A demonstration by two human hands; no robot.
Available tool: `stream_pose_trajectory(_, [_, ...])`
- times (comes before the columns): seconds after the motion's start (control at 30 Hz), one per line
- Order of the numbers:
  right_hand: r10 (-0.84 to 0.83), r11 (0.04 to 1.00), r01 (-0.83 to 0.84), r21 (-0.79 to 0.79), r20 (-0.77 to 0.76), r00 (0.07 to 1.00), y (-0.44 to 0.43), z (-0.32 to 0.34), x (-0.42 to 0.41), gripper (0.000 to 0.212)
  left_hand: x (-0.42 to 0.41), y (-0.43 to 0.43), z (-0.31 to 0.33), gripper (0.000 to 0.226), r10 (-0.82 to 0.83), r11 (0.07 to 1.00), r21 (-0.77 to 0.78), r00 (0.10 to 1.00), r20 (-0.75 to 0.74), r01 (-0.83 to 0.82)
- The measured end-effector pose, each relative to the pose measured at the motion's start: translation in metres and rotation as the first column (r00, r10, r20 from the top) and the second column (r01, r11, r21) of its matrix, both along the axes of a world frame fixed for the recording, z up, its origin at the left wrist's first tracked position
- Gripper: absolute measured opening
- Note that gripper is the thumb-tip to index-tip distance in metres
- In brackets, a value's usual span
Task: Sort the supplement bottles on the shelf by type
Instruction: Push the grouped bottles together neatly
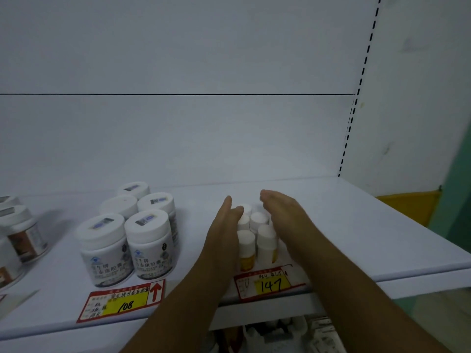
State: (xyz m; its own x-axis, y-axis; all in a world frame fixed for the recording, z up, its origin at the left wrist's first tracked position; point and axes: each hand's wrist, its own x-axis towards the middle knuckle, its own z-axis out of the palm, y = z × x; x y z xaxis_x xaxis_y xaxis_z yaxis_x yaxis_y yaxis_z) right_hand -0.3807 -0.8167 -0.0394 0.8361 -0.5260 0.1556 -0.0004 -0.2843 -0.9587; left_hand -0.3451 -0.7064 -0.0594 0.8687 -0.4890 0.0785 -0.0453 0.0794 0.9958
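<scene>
Head view: left hand (224, 235) and right hand (289, 225) flank small bottles (265, 238) on shelf (362, 238); fingers straight.

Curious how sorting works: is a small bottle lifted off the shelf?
No, the small bottles all stand on the shelf, between the flat left hand and right hand.

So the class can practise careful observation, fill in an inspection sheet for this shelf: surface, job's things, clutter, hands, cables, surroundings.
Surface: white shelf, price tag 108 and price tag 147 on its front edge.
Job's things: small white-capped bottles clustered between the hands; five wider white jars grouped left; brown-labelled jars far left.
Clutter: nothing seen.
Grippers: left hand and right hand flank the cluster, fingers straight.
Cables: nothing seen.
Surroundings: white back panel; slotted upright at right; blurred goods below.
</scene>
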Motion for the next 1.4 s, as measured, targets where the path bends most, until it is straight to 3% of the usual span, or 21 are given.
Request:
stream_pose_trajectory(0.3, [0.113,0.93,-0.219,-0.296,-0.337,0.935,-0.011,0.028,0.029,0.027,0.006,-0.005,0.002,0.074,-0.024,0.992,0.125,1.0,0.006,0.023])
stream_pose_trajectory(0.57, [0.194,0.876,-0.313,-0.366,-0.327,0.925,-0.009,0.027,0.035,0.017,0.006,-0.001,-0.002,0.092,-0.095,0.992,0.09,0.994,0.05,0.091])
stream_pose_trajectory(0.73, [0.166,0.888,-0.22,-0.403,-0.163,0.972,-0.024,0.016,0.011,0.019,0.005,-0.001,0.002,0.085,-0.065,0.995,0.08,0.997,0.038,0.062])
stream_pose_trajectory(0.8, [0.231,0.885,-0.27,-0.38,-0.145,0.962,-0.035,0.011,-0.01,0.013,0.005,-0.001,0.002,0.08,-0.047,0.997,0.067,0.999,0.026,0.045])
stream_pose_trajectory(0.9, [0.357,0.848,-0.435,-0.304,-0.28,0.891,-0.044,0.006,-0.037,0.056,0.0,-0.001,0.001,0.077,-0.061,0.997,0.049,0.998,0.023,0.06])
stream_pose_trajectory(1.03, [0.312,0.82,-0.408,-0.401,-0.284,0.907,-0.042,-0.005,-0.04,0.072,0.0,-0.004,0.005,0.081,-0.033,0.996,0.087,0.999,-0.003,0.033])
stream_pose_trajectory(1.4, [0.267,0.86,-0.306,-0.409,-0.151,0.952,-0.037,-0.02,-0.039,0.068,-0.002,-0.004,0.005,0.076,-0.018,0.995,0.094,1.0,0.009,0.017])
